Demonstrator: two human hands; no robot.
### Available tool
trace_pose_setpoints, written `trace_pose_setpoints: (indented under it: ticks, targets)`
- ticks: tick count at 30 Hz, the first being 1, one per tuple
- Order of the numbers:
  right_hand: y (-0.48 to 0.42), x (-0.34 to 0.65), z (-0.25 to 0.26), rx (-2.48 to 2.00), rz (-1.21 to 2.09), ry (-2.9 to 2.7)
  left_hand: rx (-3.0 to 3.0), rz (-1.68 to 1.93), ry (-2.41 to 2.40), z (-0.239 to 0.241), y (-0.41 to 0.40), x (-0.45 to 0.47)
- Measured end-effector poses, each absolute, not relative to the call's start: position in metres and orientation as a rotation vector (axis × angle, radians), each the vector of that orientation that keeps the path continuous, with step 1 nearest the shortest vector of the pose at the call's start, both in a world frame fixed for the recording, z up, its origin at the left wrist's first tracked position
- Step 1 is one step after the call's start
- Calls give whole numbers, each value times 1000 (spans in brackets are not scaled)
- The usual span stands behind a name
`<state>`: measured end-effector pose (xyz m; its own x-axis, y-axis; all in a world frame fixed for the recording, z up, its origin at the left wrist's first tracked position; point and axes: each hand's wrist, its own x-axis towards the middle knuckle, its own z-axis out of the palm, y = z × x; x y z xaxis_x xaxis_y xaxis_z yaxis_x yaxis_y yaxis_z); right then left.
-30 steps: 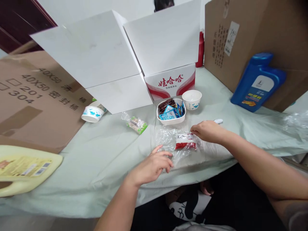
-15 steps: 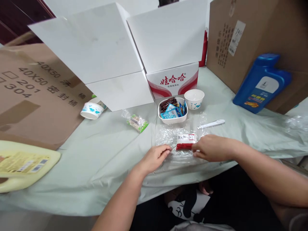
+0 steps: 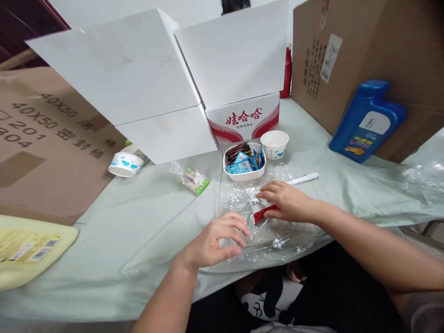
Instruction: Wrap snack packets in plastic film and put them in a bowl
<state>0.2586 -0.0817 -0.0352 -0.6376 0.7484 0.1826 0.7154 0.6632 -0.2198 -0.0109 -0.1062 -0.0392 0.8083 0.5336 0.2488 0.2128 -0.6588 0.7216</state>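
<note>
A crinkled clear plastic bag (image 3: 274,233) lies on the pale green cloth near the table's front edge. Inside or on it sits a small red and white packet (image 3: 259,209). My right hand (image 3: 286,201) rests on that packet, fingers curled over it. My left hand (image 3: 215,240) is closed in a pinch on the bag's left edge. Just behind them stand a white dish of small sachets (image 3: 244,161) and an empty white bowl (image 3: 274,144). A white pen-like stick (image 3: 302,178) lies right of my right hand.
An open white carton (image 3: 243,120) with red print stands behind the dish. Brown cardboard boxes (image 3: 52,138) flank both sides. A blue jug (image 3: 367,121) leans at right, a yellow jug (image 3: 27,247) lies at left. A paper cup (image 3: 125,164) and a wrapped snack (image 3: 190,178) lie left of centre.
My right hand moved up and left onto the red packet, which is now tilted. My left hand slid down toward me along the bag's edge. The bag has spread nearer the table's front.
</note>
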Motion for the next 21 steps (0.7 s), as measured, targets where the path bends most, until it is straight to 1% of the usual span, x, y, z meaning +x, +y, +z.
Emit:
trace_pose_setpoints:
  ticks: [2, 3, 5, 7, 10, 12, 15, 17, 19, 21]
  targets:
    - [-81, 248, -42, -1164, 229, -2709, 2322, 776, 841, -51, -102, -4]
    - [-80, 247, -44, -1193, 248, -2732, 2372, 769, 1011, -58, -99, -1]
    - [-77, 253, -41, -1242, 294, -2764, 2470, 542, 1224, -70, -96, 1]
    - [-74, 266, -33, -1238, 362, -2770, 2505, 269, 1290, -76, -96, -2]
    - [-67, 283, -16, -1197, 383, -2632, 2495, 119, 1312, -77, -97, -9]
    - [-56, 283, -5, -1233, 224, -2444, 2494, 116, 1320, -75, -97, -11]
    - [-29, 260, 2, -1304, -175, -2175, 2486, 119, 1336, -74, -95, -9]
    - [-7, 238, -2, -1254, -368, -2161, 2476, 119, 1342, -73, -93, -7]
    - [13, 219, -12, -1136, -421, -2354, 2473, 118, 1334, -73, -91, -6]
    - [25, 210, -25, -1070, -388, -2507, 2476, 118, 1321, -74, -90, -7]
